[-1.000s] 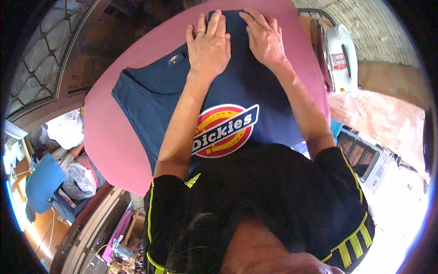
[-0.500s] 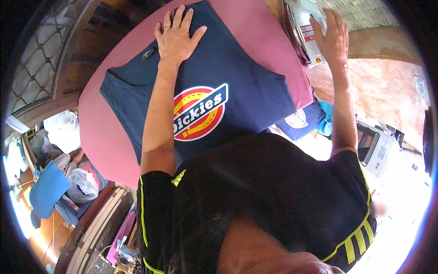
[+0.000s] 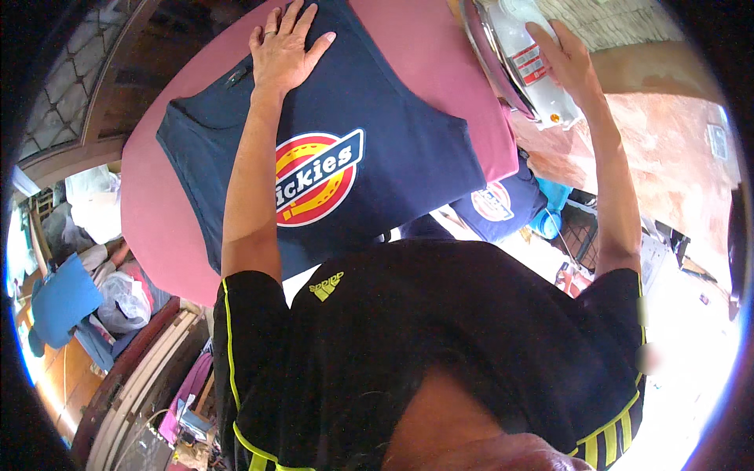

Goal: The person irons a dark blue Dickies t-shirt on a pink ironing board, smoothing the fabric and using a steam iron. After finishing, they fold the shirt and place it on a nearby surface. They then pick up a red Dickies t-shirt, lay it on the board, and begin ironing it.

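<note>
A navy sleeveless top [image 3: 393, 157] with a round red, yellow and white print [image 3: 318, 179] lies spread on a pink padded surface [image 3: 169, 228]. Near the top's far edge, my left hand [image 3: 284, 59] rests flat on the cloth, fingers spread, a ring on one finger. At the far right, my right hand [image 3: 567, 67] is closed at the handle of a white clothes iron [image 3: 542, 86]. The handle is partly hidden by the fingers. The iron is tipped up, its shiny metal rim toward the pink surface.
Another navy garment with a round print [image 3: 493, 202] hangs below the pink surface's right edge, beside a blue item [image 3: 550, 212]. Plastic bags [image 3: 126, 301] and a blue cloth [image 3: 67, 298] are piled at left. A latticed window [image 3: 71, 94] stands far left.
The iron has shifted slightly right and nearer to me with my right hand, whose fingers have bent in around it. My left hand stays flat on the top. The whole view has shifted a little.
</note>
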Motion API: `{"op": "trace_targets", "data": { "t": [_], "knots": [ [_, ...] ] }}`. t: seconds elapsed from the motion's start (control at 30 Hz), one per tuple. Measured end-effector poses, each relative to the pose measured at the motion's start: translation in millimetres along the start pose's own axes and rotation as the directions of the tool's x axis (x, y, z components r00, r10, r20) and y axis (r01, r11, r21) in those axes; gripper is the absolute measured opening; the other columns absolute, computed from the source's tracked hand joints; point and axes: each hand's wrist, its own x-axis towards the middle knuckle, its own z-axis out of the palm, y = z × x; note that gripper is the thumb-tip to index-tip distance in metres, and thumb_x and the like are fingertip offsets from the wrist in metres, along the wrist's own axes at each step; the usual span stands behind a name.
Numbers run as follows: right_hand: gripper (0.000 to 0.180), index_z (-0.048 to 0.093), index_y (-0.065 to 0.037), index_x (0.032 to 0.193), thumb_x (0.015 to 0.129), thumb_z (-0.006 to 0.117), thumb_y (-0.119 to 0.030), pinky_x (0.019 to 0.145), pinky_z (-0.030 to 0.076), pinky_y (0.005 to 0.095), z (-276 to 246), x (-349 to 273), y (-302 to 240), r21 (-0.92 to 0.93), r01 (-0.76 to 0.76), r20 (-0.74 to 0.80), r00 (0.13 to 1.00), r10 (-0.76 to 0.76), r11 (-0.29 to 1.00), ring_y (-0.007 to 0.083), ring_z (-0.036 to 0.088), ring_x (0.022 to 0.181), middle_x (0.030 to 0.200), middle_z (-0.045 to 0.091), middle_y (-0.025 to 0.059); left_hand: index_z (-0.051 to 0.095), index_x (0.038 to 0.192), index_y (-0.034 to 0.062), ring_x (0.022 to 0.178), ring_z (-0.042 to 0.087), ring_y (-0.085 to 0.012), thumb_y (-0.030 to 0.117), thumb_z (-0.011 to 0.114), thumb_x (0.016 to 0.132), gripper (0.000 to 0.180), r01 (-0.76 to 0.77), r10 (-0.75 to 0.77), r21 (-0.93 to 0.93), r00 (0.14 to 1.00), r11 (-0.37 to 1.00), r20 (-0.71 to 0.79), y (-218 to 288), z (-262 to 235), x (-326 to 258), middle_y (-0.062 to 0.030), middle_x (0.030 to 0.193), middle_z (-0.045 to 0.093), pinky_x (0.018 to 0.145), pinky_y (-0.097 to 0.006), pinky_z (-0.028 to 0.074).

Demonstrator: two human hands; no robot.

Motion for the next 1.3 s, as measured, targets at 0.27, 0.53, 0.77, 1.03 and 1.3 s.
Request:
{"op": "trace_targets", "data": {
  "t": [0.27, 0.53, 0.77, 1.03, 1.3],
  "knots": [
    [0.027, 0.061, 0.001, 0.104, 0.093, 0.065, -0.023, 0.059, 0.050, 0.0361, 52.7, -100.4, -79.9, -0.236, 0.460, -0.048, 0.874, -0.483, 0.856, 0.0232, 0.064, 0.061, 0.072, 0.064, 0.0198, 0.046, 0.143, 0.0147, 0.142, 0.028, -0.0308, 0.052, 0.051, 0.092, 0.064, 0.002, -0.004, -0.037, 0.999, 0.999, -0.054, -5.2, -0.2, -2.7, -0.0061, 0.154, 0.035, 0.114, -0.053, 0.020],
    [0.031, 0.057, -0.001, 0.098, 0.090, 0.068, -0.030, 0.057, 0.051, 0.0471, 132.9, -106.8, -88.0, -0.346, 0.332, -0.071, 0.924, -0.377, 0.878, 0.0414, 0.064, 0.065, 0.073, 0.064, 0.0216, 0.051, 0.138, 0.0128, 0.136, 0.038, -0.0295, 0.037, 0.050, 0.095, 0.049, -0.062, 0.049, -0.053, 0.973, 0.997, -0.227, -20.7, 19.7, 0.8, -0.0024, 0.148, 0.044, 0.111, -0.053, 0.026],
    [0.037, 0.055, -0.003, 0.114, 0.093, 0.062, -0.033, 0.067, 0.053, 0.0485, 152.6, -27.3, -125.1, -0.361, 0.478, -0.104, 0.833, -0.544, 0.801, 0.0425, 0.066, 0.073, 0.080, 0.066, 0.0229, 0.051, 0.137, 0.0102, 0.135, 0.041, -0.0285, 0.026, 0.049, 0.094, 0.046, -0.017, -0.004, -0.081, 0.968, 0.997, -0.251, -24.1, 15.2, -3.5, -0.0029, 0.147, 0.046, 0.109, -0.052, 0.028],
    [0.037, 0.055, 0.001, 0.119, 0.093, 0.062, -0.023, 0.079, 0.052, 0.0454, 177.9, 49.4, -131.5, -0.380, 0.477, -0.104, 0.829, -0.549, 0.792, 0.0404, 0.061, 0.100, 0.108, 0.060, 0.0287, 0.036, 0.145, -0.0013, 0.136, 0.040, -0.0289, 0.017, 0.052, 0.089, 0.061, 0.049, -0.087, -0.195, 0.978, 0.980, -0.192, -27.3, 19.7, 0.5, -0.0136, 0.148, 0.043, 0.111, -0.051, 0.026],
    [0.035, 0.058, 0.003, 0.109, 0.092, 0.063, -0.027, 0.067, 0.052, 0.0468, 181.7, 49.3, -156.6, -0.470, 0.739, -0.202, 0.442, -0.874, 0.482, 0.0437, 0.065, 0.080, 0.089, 0.064, 0.0279, 0.032, 0.146, -0.0038, 0.133, 0.044, -0.0277, 0.011, 0.054, 0.088, 0.064, 0.090, -0.154, -0.265, 0.961, 0.960, -0.231, -33.0, 31.0, 0.9, -0.0185, 0.141, 0.049, 0.111, -0.048, 0.027]
  ]
}}
